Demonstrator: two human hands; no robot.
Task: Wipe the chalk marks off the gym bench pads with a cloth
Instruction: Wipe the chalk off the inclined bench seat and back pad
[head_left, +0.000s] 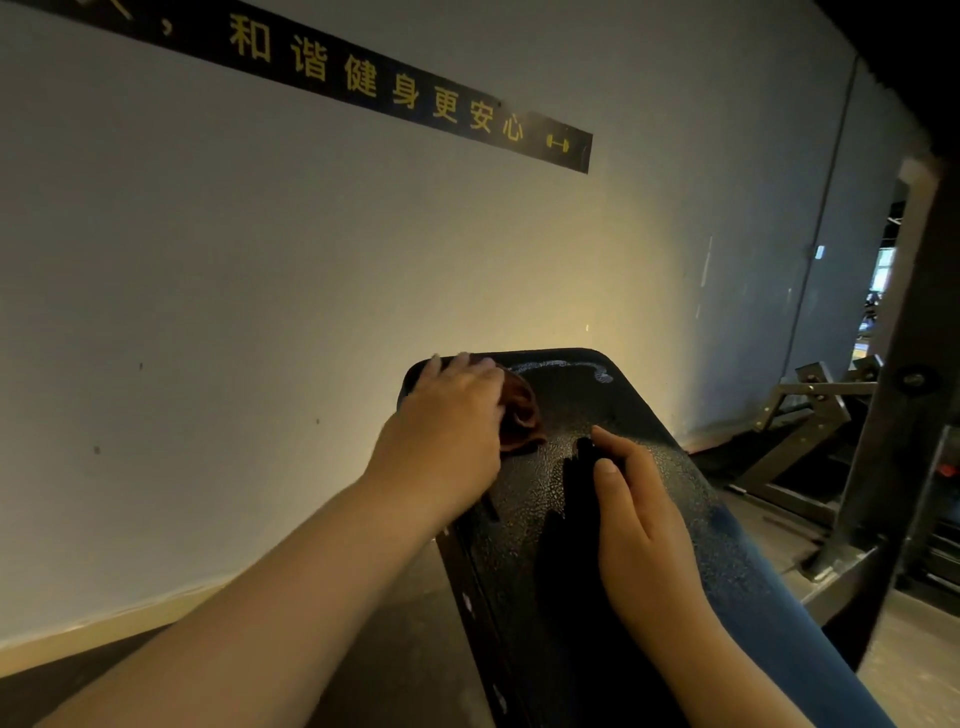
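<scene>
Evidently the wiping is only partway done: a white chalk arc (558, 365) shows along the far edge of the black bench pad (649, 483), just beside the brown cloth (522, 415). The left hand (447, 431) presses the bunched cloth down with flat fingers at the pad's far left corner. The right hand (639, 525) rests flat on the pad, holding nothing.
</scene>
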